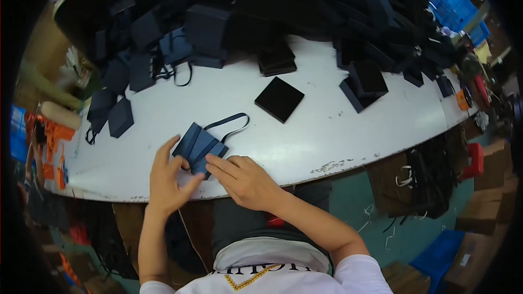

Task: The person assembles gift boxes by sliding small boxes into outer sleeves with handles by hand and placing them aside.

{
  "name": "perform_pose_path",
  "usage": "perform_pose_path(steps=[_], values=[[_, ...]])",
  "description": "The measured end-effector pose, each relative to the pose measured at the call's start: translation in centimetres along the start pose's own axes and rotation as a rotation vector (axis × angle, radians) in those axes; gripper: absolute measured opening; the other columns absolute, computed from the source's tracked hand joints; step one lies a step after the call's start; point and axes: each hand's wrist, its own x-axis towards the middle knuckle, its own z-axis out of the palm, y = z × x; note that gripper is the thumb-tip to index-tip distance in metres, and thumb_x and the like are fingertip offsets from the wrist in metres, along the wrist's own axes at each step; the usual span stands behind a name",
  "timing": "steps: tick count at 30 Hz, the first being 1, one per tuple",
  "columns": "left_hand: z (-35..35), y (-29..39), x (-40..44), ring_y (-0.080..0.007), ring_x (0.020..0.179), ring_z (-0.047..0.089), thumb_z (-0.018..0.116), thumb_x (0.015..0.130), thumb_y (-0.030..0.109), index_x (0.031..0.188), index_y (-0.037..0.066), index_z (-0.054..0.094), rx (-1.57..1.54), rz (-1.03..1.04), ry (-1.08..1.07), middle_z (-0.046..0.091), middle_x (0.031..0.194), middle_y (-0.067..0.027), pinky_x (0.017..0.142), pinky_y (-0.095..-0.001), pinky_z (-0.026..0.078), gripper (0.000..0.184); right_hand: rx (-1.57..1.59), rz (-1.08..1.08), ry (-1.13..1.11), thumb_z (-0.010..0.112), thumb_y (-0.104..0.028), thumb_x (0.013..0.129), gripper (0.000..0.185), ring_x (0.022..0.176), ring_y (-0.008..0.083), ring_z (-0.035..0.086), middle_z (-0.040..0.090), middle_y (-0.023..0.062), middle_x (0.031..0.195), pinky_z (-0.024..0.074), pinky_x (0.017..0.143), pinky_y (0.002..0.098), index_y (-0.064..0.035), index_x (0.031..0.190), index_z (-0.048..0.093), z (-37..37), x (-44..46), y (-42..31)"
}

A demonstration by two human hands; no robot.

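Note:
A small dark blue gift bag (199, 147) with a ribbon handle lies tilted near the table's front edge, creases running across its face. The ribbon loops out toward the upper right. My left hand (170, 179) grips the bag's left and lower side, thumb and fingers curved round it. From the right, my right hand (242, 181) has its fingers closed together at the bag's lower right, fingertips on its surface. Part of the bag's lower edge is hidden by my fingers. A flat black square box piece (279, 99) lies beyond the bag to the right.
Dark boxes and bags are heaped along the far side of the white table (272, 155). A dark box (368, 79) leans on another at right; a dark blue box (120, 117) stands at left. Blue crates (455, 2) are at the far right, orange tools (54, 136) at left.

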Motion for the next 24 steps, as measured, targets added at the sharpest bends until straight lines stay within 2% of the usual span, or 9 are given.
perform_pose_path(steps=[3, 6, 10, 12, 14, 16, 18, 22, 24], values=[[1.8, 1.5, -0.8, -0.0404, 0.120, 0.059, 0.092, 0.064, 0.021, 0.083, 0.003, 0.053, -0.109, -0.199, -0.001, 0.048, 0.149, -0.0258, 0.089, -0.0431, 0.055, 0.048, 0.164, 0.021, 0.102, 0.071, 0.000, 0.083, 0.034, 0.107, 0.0317, 0.066, 0.068, 0.0149, 0.127, 0.0518, 0.093, 0.0420, 0.0015, 0.117, 0.068, -0.4, -0.1, 0.6], [3.0, 0.5, -0.9, -0.0362, 0.116, 0.062, 0.094, 0.062, 0.019, 0.084, 0.004, 0.049, -0.028, -0.132, 0.048, 0.048, 0.149, -0.0252, 0.075, -0.0388, 0.057, 0.053, -0.397, 0.009, 0.449, 0.072, -0.006, 0.083, 0.027, 0.107, 0.0320, 0.065, 0.070, 0.0138, 0.118, 0.0501, 0.094, 0.0438, -0.0016, 0.110, 0.070, -6.2, 0.1, 4.2], [3.1, 0.2, -0.7, -0.0314, 0.104, 0.065, 0.093, 0.063, 0.019, 0.083, 0.005, 0.047, -0.195, -0.145, 0.062, 0.047, 0.150, -0.0253, 0.074, -0.0369, 0.055, 0.052, -0.930, 0.612, 0.493, 0.086, -0.041, 0.077, 0.089, 0.142, 0.0465, 0.039, 0.037, 0.0261, 0.157, 0.0343, 0.114, 0.0544, -0.0002, 0.146, 0.047, -19.1, -0.6, 11.2], [2.9, 0.0, -1.1, -0.0325, 0.104, 0.064, 0.093, 0.062, 0.018, 0.084, 0.005, 0.046, -0.280, -0.223, 0.036, 0.045, 0.153, -0.0242, 0.076, -0.0357, 0.053, 0.053, -1.083, 0.785, 0.376, 0.086, -0.049, 0.075, 0.100, 0.141, 0.0466, 0.041, 0.041, 0.0278, 0.154, 0.0363, 0.114, 0.0523, 0.0023, 0.149, 0.042, -21.6, -1.4, 13.6], [3.1, -1.2, -1.5, -0.0266, 0.086, 0.061, 0.094, 0.062, 0.019, 0.082, 0.006, 0.047, -0.208, -0.151, 0.036, 0.046, 0.150, -0.0244, 0.074, -0.0354, 0.052, 0.053, -0.879, 0.852, 0.288, 0.084, -0.047, 0.075, 0.102, 0.139, 0.0452, 0.045, 0.048, 0.0283, 0.149, 0.0397, 0.112, 0.0495, 0.0037, 0.151, 0.039, -23.6, -2.1, 15.2], [2.8, -1.7, -1.7, -0.0263, 0.083, 0.060, 0.094, 0.061, 0.020, 0.082, 0.005, 0.048, -0.202, -0.096, 0.039, 0.049, 0.148, -0.0236, 0.075, -0.0351, 0.052, 0.053, -0.680, 0.872, 0.371, 0.084, -0.038, 0.076, 0.097, 0.134, 0.0438, 0.050, 0.054, 0.0271, 0.143, 0.0411, 0.111, 0.0474, 0.0011, 0.152, 0.039, -24.4, -2.9, 17.3], [2.2, -1.9, -1.8, -0.0278, 0.086, 0.060, 0.094, 0.062, 0.019, 0.081, 0.006, 0.046, -0.213, -0.096, 0.039, 0.049, 0.148, -0.0236, 0.075, -0.0344, 0.052, 0.053, -0.615, 0.700, 0.425, 0.084, -0.026, 0.073, 0.095, 0.132, 0.0430, 0.051, 0.054, 0.0250, 0.143, 0.0403, 0.112, 0.0473, -0.0022, 0.153, 0.039, -22.8, -1.0, 13.1], [1.4, -2.1, -2.3, -0.0321, 0.098, 0.061, 0.095, 0.061, 0.018, 0.082, 0.006, 0.044, -0.235, -0.108, 0.000, 0.048, 0.149, -0.0247, 0.078, -0.0345, 0.052, 0.057, -0.106, 0.296, 0.019, 0.084, -0.012, 0.064, 0.100, 0.136, 0.0402, 0.046, 0.048, 0.0214, 0.146, 0.0385, 0.114, 0.0462, -0.0053, 0.153, 0.039, -13.3, 2.6, 4.1], [1.6, -2.7, -2.5, -0.0353, 0.108, 0.062, 0.096, 0.061, 0.018, 0.085, 0.007, 0.043, -0.205, -0.027, 0.043, 0.048, 0.150, -0.0249, 0.083, -0.0353, 0.053, 0.059, -0.089, 0.164, -0.071, 0.084, -0.009, 0.063, 0.101, 0.134, 0.0401, 0.045, 0.047, 0.0210, 0.145, 0.0384, 0.113, 0.0466, -0.0044, 0.153, 0.038, -8.8, 3.9, 2.6]])
